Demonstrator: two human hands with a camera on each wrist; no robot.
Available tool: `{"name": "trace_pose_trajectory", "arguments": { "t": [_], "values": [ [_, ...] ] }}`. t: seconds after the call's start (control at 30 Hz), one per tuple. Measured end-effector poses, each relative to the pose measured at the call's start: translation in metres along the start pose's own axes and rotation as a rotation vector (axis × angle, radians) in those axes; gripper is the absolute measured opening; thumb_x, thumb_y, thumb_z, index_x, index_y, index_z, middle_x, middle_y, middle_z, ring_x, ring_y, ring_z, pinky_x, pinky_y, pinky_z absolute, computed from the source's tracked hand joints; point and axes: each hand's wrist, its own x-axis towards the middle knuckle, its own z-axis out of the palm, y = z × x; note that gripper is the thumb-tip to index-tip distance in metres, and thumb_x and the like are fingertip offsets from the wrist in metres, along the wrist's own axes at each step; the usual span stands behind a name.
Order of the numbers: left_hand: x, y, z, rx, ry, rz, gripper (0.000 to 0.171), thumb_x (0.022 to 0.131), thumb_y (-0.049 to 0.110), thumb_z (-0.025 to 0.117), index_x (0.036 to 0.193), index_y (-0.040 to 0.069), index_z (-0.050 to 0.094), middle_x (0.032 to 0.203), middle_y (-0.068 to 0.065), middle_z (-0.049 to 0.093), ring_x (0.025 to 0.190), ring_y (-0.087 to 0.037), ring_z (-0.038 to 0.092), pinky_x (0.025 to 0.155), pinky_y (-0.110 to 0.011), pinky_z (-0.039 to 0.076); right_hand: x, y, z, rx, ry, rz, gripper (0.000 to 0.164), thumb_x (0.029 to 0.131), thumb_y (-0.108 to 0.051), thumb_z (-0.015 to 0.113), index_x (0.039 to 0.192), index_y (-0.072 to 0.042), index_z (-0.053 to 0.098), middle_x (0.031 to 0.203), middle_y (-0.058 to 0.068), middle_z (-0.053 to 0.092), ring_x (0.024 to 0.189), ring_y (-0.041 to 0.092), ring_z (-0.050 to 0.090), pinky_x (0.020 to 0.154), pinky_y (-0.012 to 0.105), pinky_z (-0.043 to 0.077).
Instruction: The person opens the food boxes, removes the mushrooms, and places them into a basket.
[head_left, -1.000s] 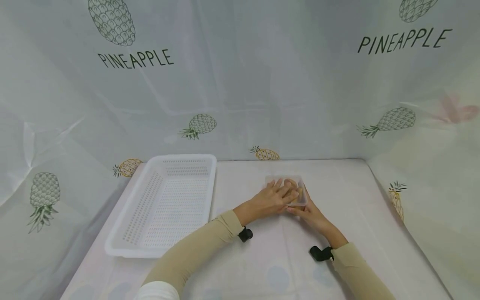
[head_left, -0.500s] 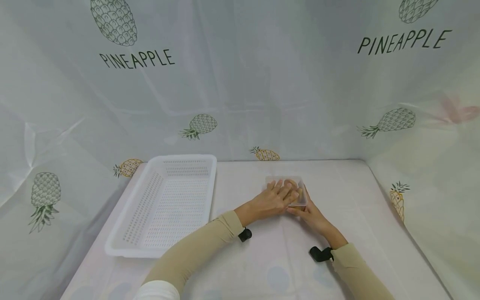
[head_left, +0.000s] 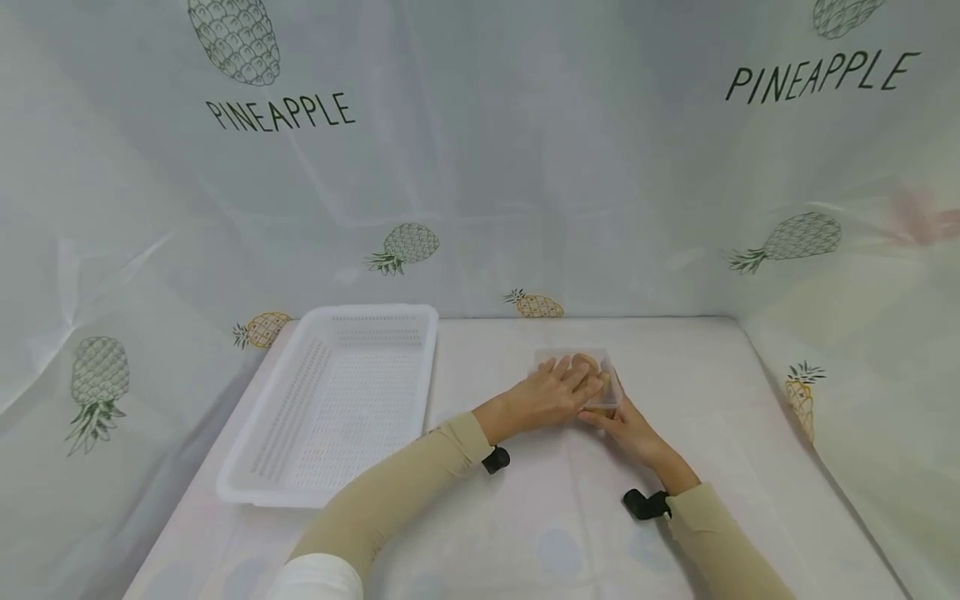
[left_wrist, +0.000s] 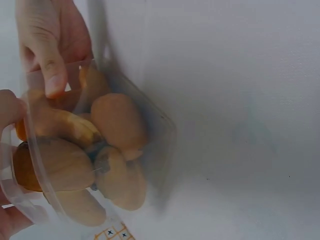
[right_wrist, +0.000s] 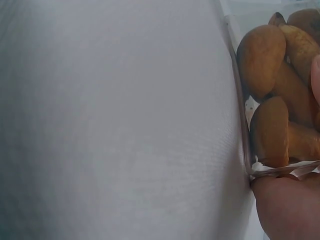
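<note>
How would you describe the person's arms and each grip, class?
The left sleeve and right sleeve are beige, with white fabric farther up on the left. A black device sits at each wrist. The left grip and right grip are gloveless.

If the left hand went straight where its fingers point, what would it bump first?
Probably the brown mushrooms in the clear box; depth is unclear, so the left hand may already touch them.

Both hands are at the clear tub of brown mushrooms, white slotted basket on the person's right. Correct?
Not quite: the white slotted basket is on the person's left, per the head view. The left hand and right hand are at the clear tub of brown mushrooms.
</note>
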Motion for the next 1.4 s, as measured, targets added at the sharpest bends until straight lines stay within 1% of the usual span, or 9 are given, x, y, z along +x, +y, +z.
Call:
{"name": "trace_pose_trajectory", "arguments": {
  "t": [0.33, 0.5, 0.67, 0.77, 0.87, 1.0, 1.23, 1.33, 1.4],
  "values": [
    [0.009, -0.015, -0.014, -0.298, -0.265, -0.003, 0.052, 0.104, 0.037, 0.054, 0.151, 0.014, 0.046, 0.141, -0.011, 0.051, 0.122, -0.037, 0.058, 0.097, -0.044, 0.052, -0.002, 0.000, -0.003, -0.019, 0.021, 0.076, 0.068, 0.098, -0.019, 0.067, 0.151, -0.004, 0.027, 0.140, 0.017, 0.052, 0.117, 0.009, 0.055, 0.094, 0.016, 0.044],
    [0.012, -0.029, -0.020, -0.449, -0.299, -0.014, 0.048, 0.106, 0.034, 0.051, 0.150, 0.013, 0.047, 0.144, -0.007, 0.050, 0.120, -0.032, 0.059, 0.098, -0.036, 0.051, -0.002, 0.000, -0.003, -0.017, 0.021, 0.104, 0.070, 0.098, -0.019, 0.067, 0.152, -0.006, 0.024, 0.138, 0.018, 0.051, 0.114, 0.016, 0.055, 0.089, 0.022, 0.048],
    [0.013, -0.046, -0.021, -0.771, -0.322, -0.112, 0.045, 0.106, 0.032, 0.050, 0.147, 0.013, 0.051, 0.144, -0.003, 0.055, 0.124, -0.023, 0.058, 0.106, -0.030, 0.043, -0.002, -0.002, -0.003, -0.046, 0.037, 0.181, 0.090, 0.098, -0.025, 0.067, 0.160, -0.014, 0.003, 0.149, 0.021, 0.037, 0.117, 0.032, 0.047, 0.092, 0.041, 0.046],
    [0.012, -0.056, -0.019, -0.931, -0.302, -0.182, 0.045, 0.107, 0.034, 0.048, 0.146, 0.012, 0.052, 0.144, -0.003, 0.055, 0.126, -0.017, 0.056, 0.108, -0.025, 0.040, -0.003, -0.005, -0.004, -0.059, 0.043, 0.205, 0.102, 0.098, -0.027, 0.068, 0.160, -0.018, -0.013, 0.163, 0.023, 0.010, 0.135, 0.038, 0.032, 0.108, 0.056, 0.035],
    [0.012, -0.065, -0.016, -1.026, -0.264, -0.246, 0.046, 0.107, 0.036, 0.048, 0.144, 0.011, 0.054, 0.143, -0.003, 0.055, 0.126, -0.014, 0.056, 0.108, -0.022, 0.038, -0.003, -0.005, -0.005, -0.065, 0.046, 0.192, 0.105, 0.098, -0.024, 0.068, 0.158, -0.021, -0.018, 0.165, 0.017, -0.011, 0.127, 0.039, 0.037, 0.103, 0.051, 0.041],
    [0.011, -0.073, -0.007, -1.110, -0.189, -0.354, 0.044, 0.105, 0.037, 0.050, 0.140, 0.013, 0.059, 0.139, -0.001, 0.059, 0.124, -0.011, 0.057, 0.106, -0.022, 0.041, -0.002, -0.003, -0.005, -0.049, 0.041, 0.145, 0.102, 0.098, -0.020, 0.067, 0.159, -0.024, -0.015, 0.165, 0.014, -0.012, 0.112, 0.035, 0.041, 0.078, 0.030, 0.044],
    [0.010, -0.079, 0.010, -1.338, -0.002, -0.603, 0.037, 0.101, 0.039, 0.060, 0.125, 0.013, 0.069, 0.122, 0.004, 0.067, 0.112, -0.009, 0.063, 0.093, -0.024, 0.052, 0.000, -0.001, -0.005, -0.068, 0.046, 0.123, 0.103, 0.098, -0.022, 0.068, 0.159, -0.026, -0.014, 0.165, 0.013, -0.013, 0.135, 0.035, 0.022, 0.089, 0.029, 0.041],
    [0.011, -0.081, 0.017, -1.434, 0.085, -0.668, 0.032, 0.101, 0.034, 0.061, 0.121, 0.010, 0.070, 0.118, 0.001, 0.068, 0.110, -0.010, 0.064, 0.092, -0.026, 0.053, 0.000, -0.001, -0.005, -0.072, 0.048, 0.125, 0.103, 0.097, -0.023, 0.068, 0.159, -0.027, -0.014, 0.165, 0.012, -0.012, 0.124, 0.033, 0.034, 0.081, 0.027, 0.043],
    [0.011, -0.082, 0.021, -1.469, 0.125, -0.698, 0.029, 0.101, 0.030, 0.062, 0.119, 0.009, 0.071, 0.114, 0.000, 0.070, 0.107, -0.013, 0.067, 0.091, -0.028, 0.054, 0.001, -0.001, -0.005, -0.064, 0.040, 0.122, 0.103, 0.098, -0.022, 0.068, 0.159, -0.025, -0.015, 0.165, 0.012, -0.014, 0.105, 0.032, 0.041, 0.071, 0.027, 0.043]
  ]
}}
